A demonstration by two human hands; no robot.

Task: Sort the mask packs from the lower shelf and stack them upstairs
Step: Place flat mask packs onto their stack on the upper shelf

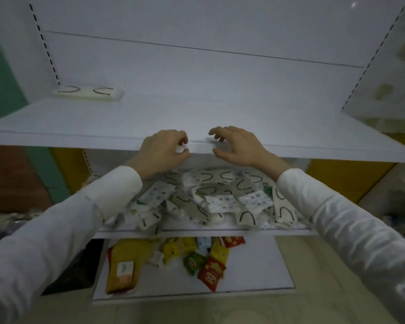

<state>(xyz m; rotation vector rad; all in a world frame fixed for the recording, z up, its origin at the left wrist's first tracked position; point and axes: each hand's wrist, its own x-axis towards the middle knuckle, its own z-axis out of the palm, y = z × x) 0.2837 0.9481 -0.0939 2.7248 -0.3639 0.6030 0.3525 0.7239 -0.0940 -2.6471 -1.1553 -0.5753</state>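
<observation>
Upper shelf (80,127) edge | left grip (164,152) curled closed | right grip (236,148) loose, empty

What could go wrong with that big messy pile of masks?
The jumbled heap of white plastic mask packs reaches the front edge of the white lower shelf, so pulling one out may knock others down onto the red, yellow and green snack packets below. Some packs overlap, so the left hand or right hand could grab two different kinds together.

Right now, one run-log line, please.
left hand curled, hold unclear | right hand empty, loosely curled | upper shelf: mask stack rear-left | lower shelf: jumbled mask packs
</observation>
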